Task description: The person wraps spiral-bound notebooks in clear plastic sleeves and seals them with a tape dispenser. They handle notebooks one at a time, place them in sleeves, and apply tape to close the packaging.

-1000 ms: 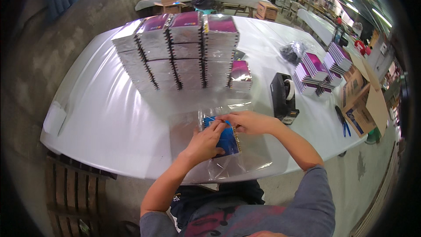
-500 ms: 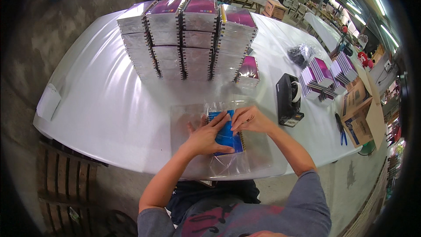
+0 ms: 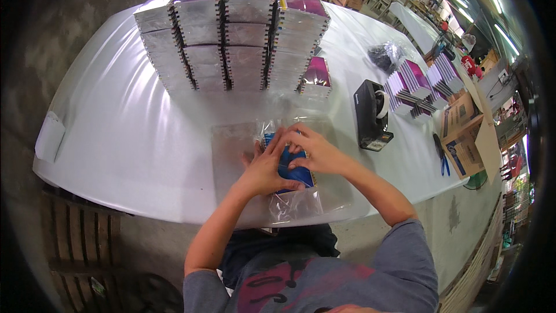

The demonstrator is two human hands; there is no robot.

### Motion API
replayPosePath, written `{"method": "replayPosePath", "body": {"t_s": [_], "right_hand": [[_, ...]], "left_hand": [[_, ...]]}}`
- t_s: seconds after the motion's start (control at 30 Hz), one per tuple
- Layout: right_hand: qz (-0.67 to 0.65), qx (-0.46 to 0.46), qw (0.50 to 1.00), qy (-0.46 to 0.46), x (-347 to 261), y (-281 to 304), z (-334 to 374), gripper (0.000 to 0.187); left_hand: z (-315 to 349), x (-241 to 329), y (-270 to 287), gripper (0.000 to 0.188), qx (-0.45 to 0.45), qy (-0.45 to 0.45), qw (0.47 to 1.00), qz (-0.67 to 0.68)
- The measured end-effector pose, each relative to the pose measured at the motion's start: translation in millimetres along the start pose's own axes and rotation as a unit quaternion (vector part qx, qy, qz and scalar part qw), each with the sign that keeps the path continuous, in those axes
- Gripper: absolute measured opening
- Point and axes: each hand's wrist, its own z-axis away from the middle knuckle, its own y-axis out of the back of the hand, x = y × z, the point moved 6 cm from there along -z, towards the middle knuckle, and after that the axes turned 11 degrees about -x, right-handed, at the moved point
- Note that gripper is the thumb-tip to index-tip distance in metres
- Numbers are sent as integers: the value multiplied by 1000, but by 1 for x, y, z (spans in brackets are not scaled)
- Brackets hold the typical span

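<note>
A blue spiral-bound notebook (image 3: pixel 284 171) lies on the table before me, with clear plastic film (image 3: pixel 294 206) around it and loose at its near end. My left hand (image 3: pixel 263 172) is spread over the notebook's left side, its thumb along the near part of the cover. From the right, my right hand (image 3: pixel 315 152) rests over the far half. Its fingers are bent and reach to the left fingertips, while its thumb stands apart on the cover. Both hands partly hide the notebook. A clear flat sheet (image 3: pixel 229 156) lies beneath.
Tall stacks of spiral-bound books (image 3: pixel 249 35) stand beyond, a short stack (image 3: pixel 317 75) beside them. At right are a black tape dispenser (image 3: pixel 370 116), piled purple-covered books (image 3: pixel 412 84), blue-handled scissors (image 3: pixel 443 162), a cardboard box (image 3: pixel 463 139) and a dark bundle in plastic (image 3: pixel 385 55).
My right hand has moved left over the notebook, from its right edge to beside the left fingertips, and its pinched fingers have spread. The left hand stays on the cover. The whole view has shifted slightly.
</note>
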Motion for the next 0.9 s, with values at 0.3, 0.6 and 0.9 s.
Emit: {"method": "replayPosePath", "body": {"t_s": [0.3,0.6,0.9], "right_hand": [[150,-8,989,-3,-23,3,-10,109],[86,106,991,-9,-16,14,14,101],[166,525,742,-382,126,98,245,49]], "left_hand": [[11,-15,15,58,196,-36,966,164],[15,-8,31,74,75,77,994,-1],[7,-1,21,79,71,43,989,125]]}}
